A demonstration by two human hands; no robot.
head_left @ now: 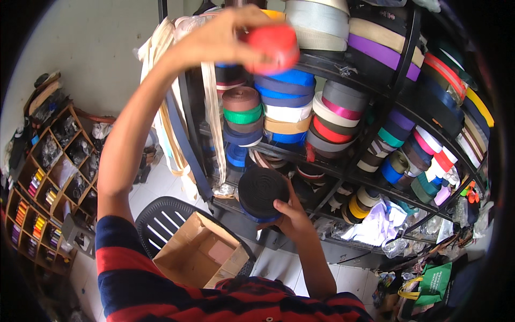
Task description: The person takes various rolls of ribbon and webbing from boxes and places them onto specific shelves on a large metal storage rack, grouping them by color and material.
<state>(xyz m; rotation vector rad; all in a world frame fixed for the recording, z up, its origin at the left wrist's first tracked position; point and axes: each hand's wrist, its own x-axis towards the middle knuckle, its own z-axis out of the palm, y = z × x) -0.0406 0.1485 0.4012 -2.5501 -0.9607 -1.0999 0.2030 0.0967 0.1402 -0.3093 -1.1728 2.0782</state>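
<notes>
High up, in front of the shelf rack, my left hand (222,40) grips a red roll of webbing (278,48), slightly smeared by motion. Lower down, my right hand (292,214) is closed round a coiled black roll of webbing (263,189), thumb on its near right edge. A blue band shows beneath the black coil; whether it is a separate roll I cannot tell. Behind them, stacked webbing rolls fill the shelves, among them a brown roll (241,99) above a green roll (243,116).
An open cardboard box (177,255) rests on a black plastic chair (153,217) below my hands. Cream straps (166,118) hang at the rack's left end. A wooden compartment shelf (51,185) with thread spools stands at the left. A green bag (433,284) lies at the lower right.
</notes>
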